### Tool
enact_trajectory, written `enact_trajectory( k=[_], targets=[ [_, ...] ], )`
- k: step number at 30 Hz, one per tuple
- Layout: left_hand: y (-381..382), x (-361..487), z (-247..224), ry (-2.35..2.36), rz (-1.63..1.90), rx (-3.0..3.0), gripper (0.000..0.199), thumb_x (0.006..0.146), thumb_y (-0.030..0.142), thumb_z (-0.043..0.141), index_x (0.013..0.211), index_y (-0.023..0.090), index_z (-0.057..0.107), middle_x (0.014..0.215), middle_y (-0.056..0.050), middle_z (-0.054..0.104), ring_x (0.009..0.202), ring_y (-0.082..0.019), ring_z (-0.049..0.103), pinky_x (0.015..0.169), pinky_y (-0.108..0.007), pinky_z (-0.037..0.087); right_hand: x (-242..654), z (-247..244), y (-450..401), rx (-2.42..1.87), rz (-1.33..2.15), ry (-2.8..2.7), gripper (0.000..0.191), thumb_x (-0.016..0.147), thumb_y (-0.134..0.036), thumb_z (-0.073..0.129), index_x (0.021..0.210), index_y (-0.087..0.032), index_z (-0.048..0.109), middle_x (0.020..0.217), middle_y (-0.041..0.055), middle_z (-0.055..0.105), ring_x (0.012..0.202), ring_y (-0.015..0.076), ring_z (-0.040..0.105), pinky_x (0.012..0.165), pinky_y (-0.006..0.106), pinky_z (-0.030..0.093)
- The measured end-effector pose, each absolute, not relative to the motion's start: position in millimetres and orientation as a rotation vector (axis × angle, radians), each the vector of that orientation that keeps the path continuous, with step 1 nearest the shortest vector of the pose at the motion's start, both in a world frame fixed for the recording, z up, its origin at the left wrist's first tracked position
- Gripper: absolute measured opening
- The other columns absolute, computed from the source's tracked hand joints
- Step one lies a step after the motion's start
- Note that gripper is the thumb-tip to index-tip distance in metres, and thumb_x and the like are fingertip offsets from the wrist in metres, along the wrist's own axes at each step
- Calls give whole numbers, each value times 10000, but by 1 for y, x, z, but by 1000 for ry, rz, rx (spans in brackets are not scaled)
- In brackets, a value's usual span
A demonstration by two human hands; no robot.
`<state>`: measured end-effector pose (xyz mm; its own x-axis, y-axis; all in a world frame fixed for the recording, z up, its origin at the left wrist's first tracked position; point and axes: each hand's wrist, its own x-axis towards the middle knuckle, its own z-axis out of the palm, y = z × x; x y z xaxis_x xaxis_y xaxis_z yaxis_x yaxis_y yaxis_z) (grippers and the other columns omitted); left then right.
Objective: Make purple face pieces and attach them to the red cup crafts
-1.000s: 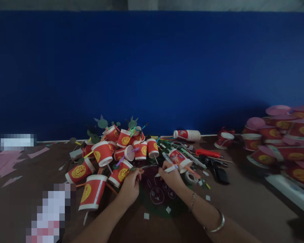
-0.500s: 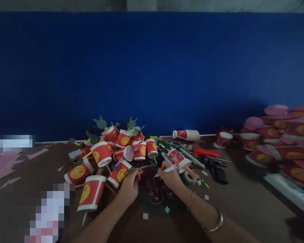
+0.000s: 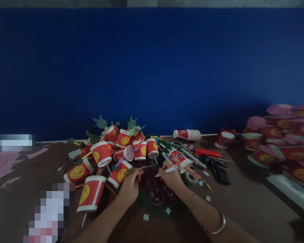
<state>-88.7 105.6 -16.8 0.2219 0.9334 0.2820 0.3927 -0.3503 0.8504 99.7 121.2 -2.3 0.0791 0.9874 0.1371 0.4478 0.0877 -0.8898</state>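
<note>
Head view: right hand [image 3: 173, 182] pinches marker [image 3: 170, 169], tip low over dark sheet [image 3: 150, 179]. Sheet lies between hands on table [image 3: 233, 216], white rabbit outline [image 3: 156, 196] on it. Left hand [image 3: 129, 187] curled narrow at sheet's edge; cannot tell if gripping. Heel of right hand near lines: may smear wet ink. Left-hand nudge could roll leaning cup [image 3: 121, 172] onto sheet.

Hands [image 3: 130, 184] near each other, fingers [image 3: 164, 171] curled, forearms [image 3: 103, 219] aslant
</note>
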Motion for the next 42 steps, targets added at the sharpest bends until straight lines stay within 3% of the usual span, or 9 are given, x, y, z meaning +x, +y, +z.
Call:
enact_trajectory(
  k=[42],
  targets=[
    [106, -89, -17, 1212, 1085, 1852, 305, 578, -80, 329, 653, 211, 382, 973, -90, 618, 1014, -209, 604, 854, -362, 468, 100, -2, 124, -1449, 979, -1401, 170, 540, -175, 444, 476, -233, 298, 343, -111, 277, 305, 64, 293, 330, 195, 169]
  ],
)
